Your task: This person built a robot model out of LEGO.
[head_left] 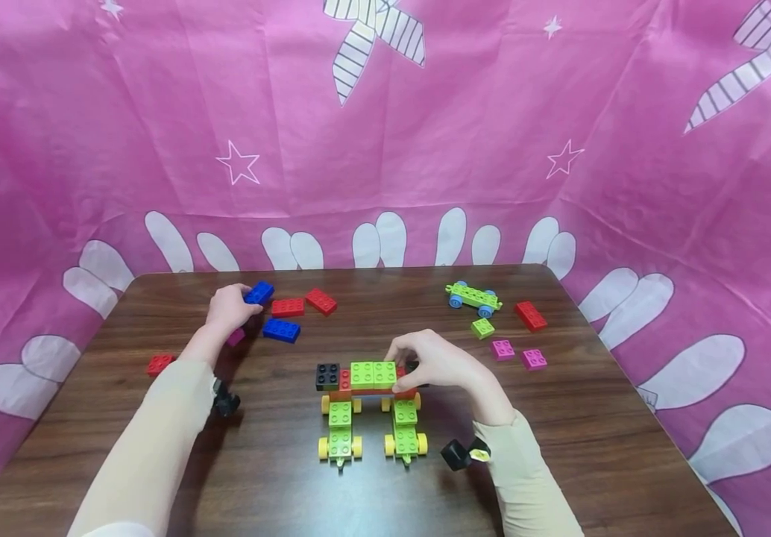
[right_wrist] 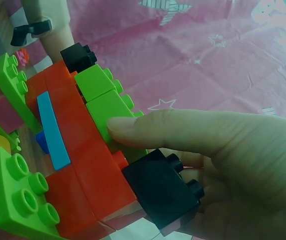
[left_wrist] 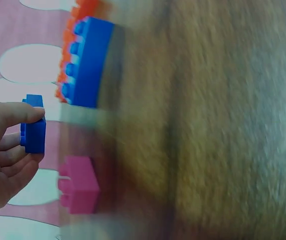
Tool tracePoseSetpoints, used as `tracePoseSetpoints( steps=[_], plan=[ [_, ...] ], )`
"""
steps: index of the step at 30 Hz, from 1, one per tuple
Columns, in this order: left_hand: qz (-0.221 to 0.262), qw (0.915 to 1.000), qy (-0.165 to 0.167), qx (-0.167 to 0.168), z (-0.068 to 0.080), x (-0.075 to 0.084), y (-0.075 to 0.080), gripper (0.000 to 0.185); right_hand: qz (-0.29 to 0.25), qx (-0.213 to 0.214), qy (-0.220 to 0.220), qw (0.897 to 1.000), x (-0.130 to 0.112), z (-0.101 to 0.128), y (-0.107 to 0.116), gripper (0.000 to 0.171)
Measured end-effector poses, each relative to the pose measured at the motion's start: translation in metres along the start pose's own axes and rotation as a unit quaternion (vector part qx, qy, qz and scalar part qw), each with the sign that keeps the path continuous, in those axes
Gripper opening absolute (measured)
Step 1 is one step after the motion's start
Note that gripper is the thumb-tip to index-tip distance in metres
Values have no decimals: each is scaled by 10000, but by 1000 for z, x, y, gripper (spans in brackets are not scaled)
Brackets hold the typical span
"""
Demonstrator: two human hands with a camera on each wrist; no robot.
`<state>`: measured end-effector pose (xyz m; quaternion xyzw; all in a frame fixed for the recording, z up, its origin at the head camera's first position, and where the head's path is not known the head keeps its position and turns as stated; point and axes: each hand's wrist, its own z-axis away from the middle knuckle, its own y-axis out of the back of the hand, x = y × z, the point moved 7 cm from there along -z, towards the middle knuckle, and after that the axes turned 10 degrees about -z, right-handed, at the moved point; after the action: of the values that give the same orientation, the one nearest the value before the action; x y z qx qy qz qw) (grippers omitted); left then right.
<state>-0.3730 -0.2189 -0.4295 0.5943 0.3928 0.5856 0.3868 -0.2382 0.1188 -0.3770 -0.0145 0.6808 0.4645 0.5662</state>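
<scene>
At the back left of the table, my left hand point(head_left: 227, 304) pinches a blue toy brick point(head_left: 260, 291) between thumb and fingers. In the left wrist view, the held blue brick point(left_wrist: 35, 127) shows its studs turned to the left. My right hand point(head_left: 435, 359) grips a built brick model at the middle of the table, thumb on a light green brick point(right_wrist: 105, 112) and fingers behind it. Red bricks point(right_wrist: 85, 155) lie under the green ones, with a black brick point(right_wrist: 160, 185) at the near end. Green wheeled bases with yellow wheels point(head_left: 422, 444) reach toward me.
Another blue brick point(head_left: 281, 330) and red bricks point(head_left: 288, 307) lie beside my left hand, with a magenta brick point(left_wrist: 80, 185) below it. A green car base with blue wheels point(head_left: 473, 295) stands back right, near a small green brick point(head_left: 482, 328), pink bricks point(head_left: 502, 349) and a red brick point(head_left: 531, 316).
</scene>
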Motion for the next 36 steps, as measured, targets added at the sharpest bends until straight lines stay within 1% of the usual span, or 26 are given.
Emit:
tracePoseSetpoints(
  steps=[4,9,16,18,21,27,31,36],
  plan=[
    [156,9997,-128,112,6,12,7,54,-23,-17,-42,10000,1,0,0,27],
    [369,9983,-428,159,16,36,15,54,-61,-31,-76,9999,0,0,0,27],
    [829,9929,-844,144,37,78,22,52,-77,-43,-108,9999,0,1,1,29],
    [845,9912,-996,190,43,89,24,51,-70,-41,-111,9999,0,1,1,30],
    [885,9895,-1133,169,53,104,24,51,-34,-55,-84,9999,1,1,1,32],
    [952,9848,-1442,175,73,131,26,52,43,-72,-78,9999,2,3,1,39],
    [1039,9813,-1618,110,87,147,26,50,-56,140,21,9999,1,4,6,43],
    [1177,9769,-1782,-59,103,165,27,51,-189,784,108,9967,0,6,16,44]
  ],
)
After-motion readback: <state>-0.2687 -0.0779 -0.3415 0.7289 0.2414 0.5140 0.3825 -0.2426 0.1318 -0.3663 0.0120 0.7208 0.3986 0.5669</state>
